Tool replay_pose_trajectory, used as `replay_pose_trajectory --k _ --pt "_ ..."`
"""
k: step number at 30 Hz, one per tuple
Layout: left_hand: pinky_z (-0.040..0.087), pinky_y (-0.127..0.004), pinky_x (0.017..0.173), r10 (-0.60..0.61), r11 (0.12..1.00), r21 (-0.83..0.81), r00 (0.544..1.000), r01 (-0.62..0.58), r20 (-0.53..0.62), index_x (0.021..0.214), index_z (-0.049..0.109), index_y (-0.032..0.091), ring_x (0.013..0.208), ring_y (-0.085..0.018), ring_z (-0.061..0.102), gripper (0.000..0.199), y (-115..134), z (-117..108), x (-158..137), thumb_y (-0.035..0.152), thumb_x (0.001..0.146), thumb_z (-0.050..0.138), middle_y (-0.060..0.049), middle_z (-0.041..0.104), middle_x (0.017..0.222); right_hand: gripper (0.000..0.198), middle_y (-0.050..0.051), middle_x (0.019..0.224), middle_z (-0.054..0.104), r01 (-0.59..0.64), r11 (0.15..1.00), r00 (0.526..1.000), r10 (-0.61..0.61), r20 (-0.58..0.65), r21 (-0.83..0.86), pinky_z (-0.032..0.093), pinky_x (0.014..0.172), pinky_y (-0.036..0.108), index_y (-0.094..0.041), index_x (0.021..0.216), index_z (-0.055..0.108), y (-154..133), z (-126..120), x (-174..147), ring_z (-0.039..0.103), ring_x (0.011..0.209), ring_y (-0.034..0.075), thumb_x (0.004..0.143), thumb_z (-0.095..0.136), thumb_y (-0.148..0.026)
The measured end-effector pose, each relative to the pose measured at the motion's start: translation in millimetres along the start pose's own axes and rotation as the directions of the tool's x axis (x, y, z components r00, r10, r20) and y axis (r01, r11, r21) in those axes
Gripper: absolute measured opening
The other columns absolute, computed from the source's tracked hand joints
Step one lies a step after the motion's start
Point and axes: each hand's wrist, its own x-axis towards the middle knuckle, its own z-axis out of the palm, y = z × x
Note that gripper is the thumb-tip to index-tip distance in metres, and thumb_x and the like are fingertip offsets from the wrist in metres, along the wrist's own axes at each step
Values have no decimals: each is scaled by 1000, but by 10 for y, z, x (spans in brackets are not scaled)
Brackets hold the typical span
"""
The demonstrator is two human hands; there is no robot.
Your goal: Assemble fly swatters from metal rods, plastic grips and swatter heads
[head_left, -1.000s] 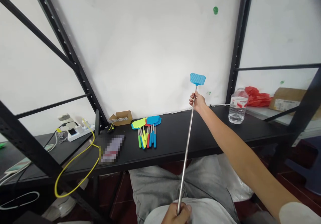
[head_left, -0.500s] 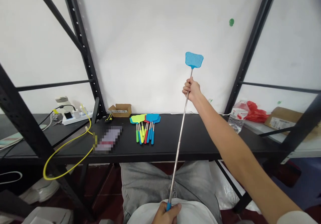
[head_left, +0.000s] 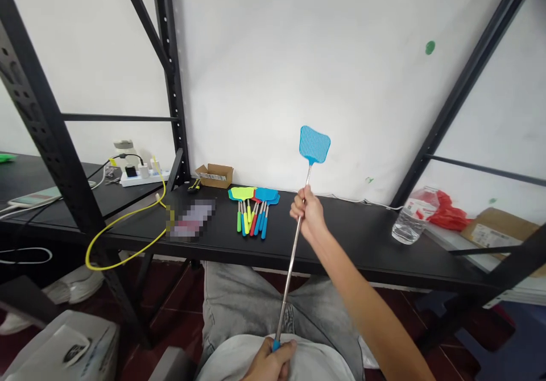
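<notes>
A blue fly swatter [head_left: 314, 144] with a long metal rod slants upward in front of me. My right hand [head_left: 307, 211] is closed around the rod just below the swatter's head. Close to my body, my left hand [head_left: 273, 359] grips the blue handle, most of which is hidden by the fingers. Several more fly swatters [head_left: 256, 195] lie in a fanned pile on the black table, with yellow and blue heads, some red showing, and green, blue, yellow and red handles.
The black table [head_left: 341, 239] has metal posts at both sides. On it are an open cardboard box [head_left: 215, 175], a blurred-out item [head_left: 194, 217], a yellow cable [head_left: 123, 267], a power strip [head_left: 145, 177] and a water bottle [head_left: 412, 219]. A red bag [head_left: 450, 211] lies at right.
My right hand has come down and nearer along with the swatter's head, and the swatter's visible rod looks shorter. My left hand stays on the handle. The camera view has shifted and tilted.
</notes>
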Motion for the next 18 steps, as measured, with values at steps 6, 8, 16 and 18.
replay_pose_trajectory --k 6,8,16,18 --pt "20 -27 47 10 1000 -24 998 -12 -67 57 34 24 39 -8 26 52 -44 9 -1 66 74 60 9 27 38 52 -8 46 22 -101 995 995 101 24 -11 23 40 28 -26 66 39 681 44 -922 23 39 12 84 53 -73" --pt "21 -27 49 29 999 29 998 -27 -47 53 34 24 41 -8 27 54 -33 15 -25 64 74 61 8 26 38 51 -7 45 24 -68 997 997 69 29 -43 28 44 30 -27 65 41 710 37 -1089 29 41 14 86 50 -72" --pt "22 -26 50 42 999 29 999 -41 -34 55 32 23 42 -7 28 54 -27 -20 -83 62 74 64 9 28 39 50 -7 42 31 -7 993 997 15 72 -118 31 46 29 -26 68 45 714 -8 -1296 34 41 14 91 43 -71" --pt "21 -26 50 20 1000 5 999 -20 -30 56 31 23 42 -7 27 54 -28 -31 -68 61 74 65 9 27 38 51 -7 43 35 -33 986 994 49 94 -160 30 47 27 -24 69 44 860 -48 -1457 35 41 12 93 40 -69"
